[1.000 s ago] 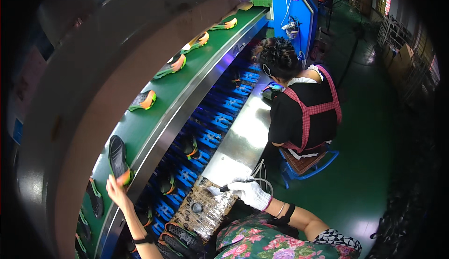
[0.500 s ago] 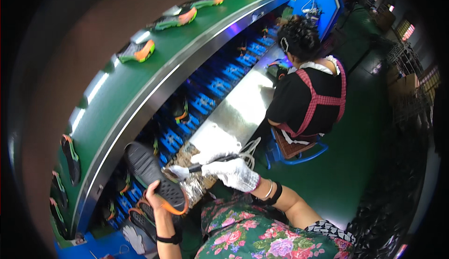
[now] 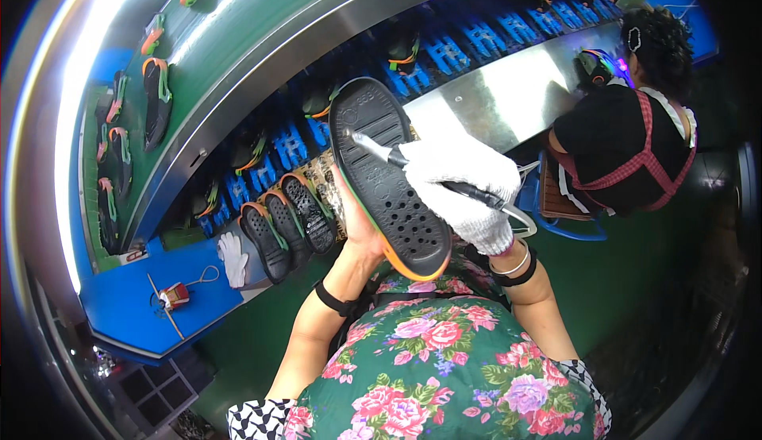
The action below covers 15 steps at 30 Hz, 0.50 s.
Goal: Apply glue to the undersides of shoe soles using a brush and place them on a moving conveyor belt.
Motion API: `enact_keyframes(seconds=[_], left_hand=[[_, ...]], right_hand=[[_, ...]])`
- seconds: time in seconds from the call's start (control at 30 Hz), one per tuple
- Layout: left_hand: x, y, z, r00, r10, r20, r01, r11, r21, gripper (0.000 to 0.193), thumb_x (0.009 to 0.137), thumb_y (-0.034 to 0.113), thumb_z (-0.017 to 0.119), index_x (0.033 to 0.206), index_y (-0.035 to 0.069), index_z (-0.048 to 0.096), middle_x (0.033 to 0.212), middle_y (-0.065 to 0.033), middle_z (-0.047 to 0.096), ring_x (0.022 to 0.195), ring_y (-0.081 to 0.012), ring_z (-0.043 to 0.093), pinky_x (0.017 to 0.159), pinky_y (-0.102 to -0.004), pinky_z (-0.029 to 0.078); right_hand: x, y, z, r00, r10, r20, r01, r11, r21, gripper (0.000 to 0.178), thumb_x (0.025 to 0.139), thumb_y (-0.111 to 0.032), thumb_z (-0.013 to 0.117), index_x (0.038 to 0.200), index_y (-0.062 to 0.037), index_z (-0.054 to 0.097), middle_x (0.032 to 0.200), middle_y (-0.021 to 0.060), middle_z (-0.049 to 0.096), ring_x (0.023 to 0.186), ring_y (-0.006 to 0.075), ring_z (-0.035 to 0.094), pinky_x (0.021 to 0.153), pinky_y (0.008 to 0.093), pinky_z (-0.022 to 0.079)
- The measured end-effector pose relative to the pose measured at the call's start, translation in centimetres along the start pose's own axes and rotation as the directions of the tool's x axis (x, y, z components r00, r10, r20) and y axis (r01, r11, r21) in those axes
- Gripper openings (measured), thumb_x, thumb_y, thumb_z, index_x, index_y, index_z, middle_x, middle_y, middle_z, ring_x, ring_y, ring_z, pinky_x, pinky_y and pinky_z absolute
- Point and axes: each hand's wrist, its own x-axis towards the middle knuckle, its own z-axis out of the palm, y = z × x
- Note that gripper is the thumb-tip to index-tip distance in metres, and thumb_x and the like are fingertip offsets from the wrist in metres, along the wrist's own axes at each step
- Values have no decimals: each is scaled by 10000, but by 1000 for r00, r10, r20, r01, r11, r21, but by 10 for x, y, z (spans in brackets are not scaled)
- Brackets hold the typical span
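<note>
My bare left hand [image 3: 359,219] is closed round the side of a black sandal [image 3: 389,174] with an orange and green edge. The sandal's ridged face, with holes toward its near end, is turned up at me. In a white knit glove, my right hand [image 3: 464,190] grips a brush [image 3: 373,148] with a dark handle and a pale cord or hose trailing from it. The brush's light tip lies at the ridged upper part of the sandal; whether it touches is hard to tell. Several similar sandals [image 3: 308,214] stand in a row left of my left hand.
A green conveyor [image 3: 202,67] with more sandals curves along the far left. Under its metal edge runs a row of blue racks [image 3: 290,148]. A blue table [image 3: 119,297] bears a small red item; a white glove [image 3: 232,259] lies beside it. A co-worker [image 3: 635,138] sits at right.
My view has swung, so the co-worker appears farther right. The sandal has come up and right, in front of me, and the brush tip has shifted from the sandal's side onto its ridged area.
</note>
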Motion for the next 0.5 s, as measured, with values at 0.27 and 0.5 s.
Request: enact_keyframes(seconds=[0.27,0.5], left_hand=[[-13,-15,21,962,204,-179,-73,830,553,942,902,843,282,1522,144,397,1503,-68,477,1342,-278,477,1145,-434,365],[-14,-7,1,981,71,-180,29,865,500,1104,802,944,230,1462,92,467,1409,-113,563,1269,-295,552,1103,-464,419]], right_hand=[[19,-4,12,996,-9,93,11,1000,-23,328,863,-100,683,1185,-46,711,1209,122,703,1122,264,651,974,402,496],[-5,-9,28,999,28,42,-37,968,248,360,830,-54,690,1189,-28,699,1195,164,696,1100,318,665,959,418,504]])
